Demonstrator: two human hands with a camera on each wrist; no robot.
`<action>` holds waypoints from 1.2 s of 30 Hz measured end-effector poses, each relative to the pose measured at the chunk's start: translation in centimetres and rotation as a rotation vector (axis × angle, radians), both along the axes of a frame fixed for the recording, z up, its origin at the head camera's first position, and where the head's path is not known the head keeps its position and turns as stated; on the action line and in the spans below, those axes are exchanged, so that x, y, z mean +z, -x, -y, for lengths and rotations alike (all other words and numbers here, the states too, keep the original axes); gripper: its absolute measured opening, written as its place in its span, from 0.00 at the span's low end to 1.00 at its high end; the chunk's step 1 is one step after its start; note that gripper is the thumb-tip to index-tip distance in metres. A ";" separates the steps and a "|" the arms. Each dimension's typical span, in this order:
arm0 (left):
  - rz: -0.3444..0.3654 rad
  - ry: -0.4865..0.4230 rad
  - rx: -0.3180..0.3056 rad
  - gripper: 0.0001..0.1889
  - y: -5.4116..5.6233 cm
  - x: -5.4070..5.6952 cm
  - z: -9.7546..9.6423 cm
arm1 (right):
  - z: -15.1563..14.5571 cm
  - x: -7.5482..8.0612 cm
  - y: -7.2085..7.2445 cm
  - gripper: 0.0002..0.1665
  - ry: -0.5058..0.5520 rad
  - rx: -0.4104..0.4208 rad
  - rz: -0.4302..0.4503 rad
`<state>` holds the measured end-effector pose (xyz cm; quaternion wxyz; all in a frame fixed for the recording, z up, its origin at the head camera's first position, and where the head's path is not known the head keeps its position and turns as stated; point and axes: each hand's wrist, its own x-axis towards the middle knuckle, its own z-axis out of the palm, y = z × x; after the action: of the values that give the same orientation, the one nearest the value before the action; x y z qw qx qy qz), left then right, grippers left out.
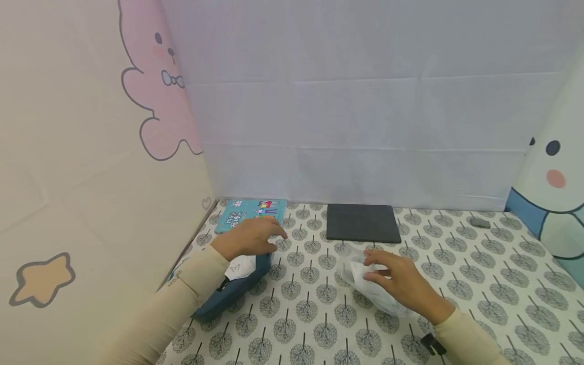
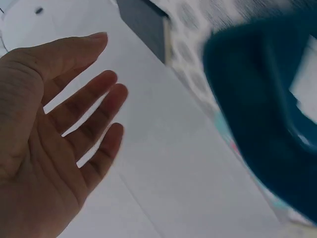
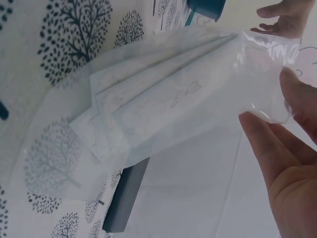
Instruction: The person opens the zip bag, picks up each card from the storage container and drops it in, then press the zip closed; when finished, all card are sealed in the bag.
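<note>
My right hand [image 1: 401, 284] grips one end of a clear plastic bag [image 3: 168, 94], its thumb and fingers curled about the edge. Inside the bag lie several flat white packets [image 3: 153, 106], fanned and overlapping, with faint prints. The bag slants from my fingers down to the patterned cloth. On the left, my left hand [image 1: 251, 235] hovers over a dark teal bin [image 1: 234, 291], its fingers spread and loosely bent with nothing in them. A white printed item [image 1: 242, 267] shows inside the bin; my forearm hides part of it.
A tree-patterned cloth [image 1: 310, 294] covers the table. Along the back lie a turquoise picture book [image 1: 232, 215] and a black flat board [image 1: 362, 223]. A small grey object [image 1: 480, 223] lies at the back right. Cloth-like walls [image 1: 342, 111] stand behind and on both sides.
</note>
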<state>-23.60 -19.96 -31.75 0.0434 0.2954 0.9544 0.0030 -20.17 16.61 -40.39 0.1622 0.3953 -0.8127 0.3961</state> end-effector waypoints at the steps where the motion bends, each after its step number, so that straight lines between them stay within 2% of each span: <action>1: 0.022 0.021 0.057 0.18 0.0 0.0 1.1 | 0.0 0.0 0.0 0.22 0.006 -0.004 -0.005; 3: 0.066 0.049 0.150 0.21 0.0 -0.4 3.0 | 0.0 0.0 0.0 0.21 0.018 -0.009 -0.011; 5: 0.107 0.065 0.212 0.25 -0.1 -1.1 4.7 | 0.1 -0.1 0.0 0.21 0.019 -0.009 -0.014; 10: 0.182 0.040 0.307 0.28 -0.2 -2.8 7.2 | 0.1 0.0 0.0 0.23 0.001 -0.009 -0.034; 17: 0.282 0.041 0.392 0.31 0.1 -4.2 8.9 | -0.6 0.3 0.3 0.29 -0.014 -0.092 -0.113; 23: 0.380 0.098 0.459 0.37 -0.4 -5.5 8.9 | -1.1 0.3 0.6 0.30 -0.031 -0.110 -0.113; 26: 0.371 0.138 0.459 0.36 -0.7 -6.3 8.8 | -1.0 0.2 0.4 0.33 -0.033 -0.097 -0.095; 29: 0.316 0.157 0.454 0.37 -0.7 -6.9 8.9 | -0.8 0.1 0.2 0.34 -0.019 -0.082 -0.081; 33: 0.274 0.137 0.456 0.38 -0.5 -7.3 9.4 | -0.7 0.1 0.1 0.32 -0.003 -0.065 -0.087; 36: 0.288 0.111 0.451 0.31 -0.2 -7.2 9.8 | -0.7 0.1 0.2 0.31 -0.005 -0.060 -0.084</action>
<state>-23.37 -29.74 -38.96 0.1930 0.0689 0.9788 0.0021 -20.35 17.34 -40.33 0.2068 0.3872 -0.8179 0.3720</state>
